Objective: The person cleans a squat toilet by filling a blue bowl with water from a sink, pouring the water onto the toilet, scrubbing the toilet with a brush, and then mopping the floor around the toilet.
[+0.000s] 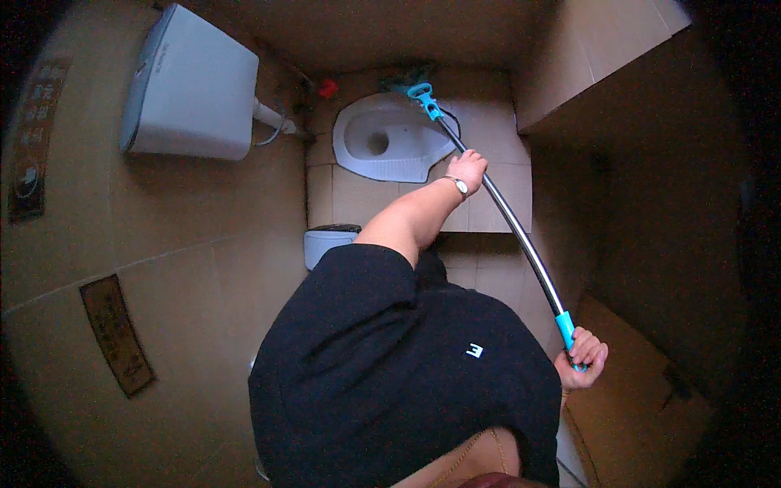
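Observation:
A long mop with a metal pole [518, 230] and turquoise fittings slants across the view, from the back of the raised tiled step to the person's right side. My left hand [468, 169], with a wristwatch, is closed around the upper pole beside the squat toilet. My right hand [584, 360] grips the turquoise handle end [566, 329] low at the right. The far turquoise joint [425, 100] lies over the back rim of the white squat toilet [378, 143]. A dark greenish mop head [406, 80] behind it is dim and blurred.
A white cistern [201, 91] hangs on the left wall, with a pipe running to the toilet. Below it a small light-coloured bin [326, 241] stands beside the step [366, 201]. A red object [327, 88] is in the back left corner. Partition walls rise at the right.

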Tool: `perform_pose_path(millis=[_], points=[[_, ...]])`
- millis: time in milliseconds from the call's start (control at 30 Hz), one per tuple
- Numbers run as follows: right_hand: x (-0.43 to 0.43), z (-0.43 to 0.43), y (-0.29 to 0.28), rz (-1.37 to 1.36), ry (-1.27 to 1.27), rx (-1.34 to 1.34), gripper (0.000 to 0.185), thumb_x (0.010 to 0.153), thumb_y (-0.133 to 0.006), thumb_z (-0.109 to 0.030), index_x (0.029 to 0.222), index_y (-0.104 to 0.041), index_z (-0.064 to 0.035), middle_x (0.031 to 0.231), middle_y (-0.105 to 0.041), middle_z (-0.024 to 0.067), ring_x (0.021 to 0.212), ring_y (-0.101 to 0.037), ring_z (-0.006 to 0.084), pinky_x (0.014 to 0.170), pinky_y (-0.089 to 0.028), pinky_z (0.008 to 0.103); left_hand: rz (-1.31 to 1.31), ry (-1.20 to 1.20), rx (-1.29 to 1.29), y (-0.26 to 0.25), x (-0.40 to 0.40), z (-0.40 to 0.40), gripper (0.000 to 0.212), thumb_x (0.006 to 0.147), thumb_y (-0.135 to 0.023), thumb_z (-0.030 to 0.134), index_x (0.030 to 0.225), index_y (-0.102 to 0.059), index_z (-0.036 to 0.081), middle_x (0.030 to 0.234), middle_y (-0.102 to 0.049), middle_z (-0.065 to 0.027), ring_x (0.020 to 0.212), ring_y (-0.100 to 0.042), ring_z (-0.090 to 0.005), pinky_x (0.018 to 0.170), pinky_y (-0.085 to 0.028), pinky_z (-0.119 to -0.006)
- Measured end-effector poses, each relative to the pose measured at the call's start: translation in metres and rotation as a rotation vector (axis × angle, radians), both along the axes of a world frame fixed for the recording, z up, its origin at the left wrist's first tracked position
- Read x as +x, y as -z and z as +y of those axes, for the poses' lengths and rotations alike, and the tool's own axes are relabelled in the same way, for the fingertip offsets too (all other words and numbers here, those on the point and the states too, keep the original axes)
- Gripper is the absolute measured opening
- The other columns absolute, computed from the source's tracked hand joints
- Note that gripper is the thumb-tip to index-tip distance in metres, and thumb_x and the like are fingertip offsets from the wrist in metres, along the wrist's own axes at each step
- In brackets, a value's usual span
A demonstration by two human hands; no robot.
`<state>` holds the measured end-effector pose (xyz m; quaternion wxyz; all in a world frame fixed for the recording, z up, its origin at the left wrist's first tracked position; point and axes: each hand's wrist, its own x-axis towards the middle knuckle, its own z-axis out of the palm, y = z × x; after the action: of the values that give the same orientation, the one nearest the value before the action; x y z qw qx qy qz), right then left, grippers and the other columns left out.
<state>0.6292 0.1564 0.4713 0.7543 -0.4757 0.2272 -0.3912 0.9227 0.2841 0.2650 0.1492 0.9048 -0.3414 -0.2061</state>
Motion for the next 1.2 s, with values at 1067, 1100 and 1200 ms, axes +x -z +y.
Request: perform_pose_path(millis=[1067, 1100, 1200], points=[[-0.025, -0.086, -0.025, -0.142, -0.133, 0.05, 0.025, 0.076, -0.038, -0.017, 0.052, -0.03, -0.0142, 0.042, -0.029, -0.003, 0.036, -0.026, 0.0068, 0.045, -0.025, 0.0223, 0.058, 0.297, 0.087, -0.006, -0.056, 0.026, 0.012, 0.071, -0.045, 0.012, 0.078, -0.055, 0.011, 0.08, -0.055, -0.0079, 0.08, -0.053, -0.0237, 0.07, -0.038, -0.042], [-0.015, -0.082, -0.026, -0.173, -0.164, 0.134, 0.025, 0.076, -0.038, -0.017, 0.052, -0.03, -0.0141, 0.042, -0.029, -0.0028, 0.037, -0.026, 0.0072, 0.045, -0.025, 0.0227, 0.012, 0.281, 0.125, -0.001, -0.049, 0.028, 0.013, 0.072, -0.044, 0.012, 0.077, -0.055, 0.01, 0.079, -0.056, -0.0082, 0.079, -0.053, -0.0241, 0.068, -0.039, -0.042], [0.021, -0.063, -0.005, -0.128, -0.251, 0.136, 0.026, 0.077, -0.037, -0.02, 0.053, -0.031, -0.0131, 0.043, -0.03, -0.0023, 0.037, -0.028, 0.0091, 0.048, -0.028, 0.0259, 0.035, 0.098, 0.127, 0.004, -0.028, 0.052, 0.014, 0.072, -0.045, 0.01, 0.08, -0.056, 0.01, 0.088, -0.055, -0.0084, 0.09, -0.05, -0.0239, 0.076, -0.035, -0.043]])
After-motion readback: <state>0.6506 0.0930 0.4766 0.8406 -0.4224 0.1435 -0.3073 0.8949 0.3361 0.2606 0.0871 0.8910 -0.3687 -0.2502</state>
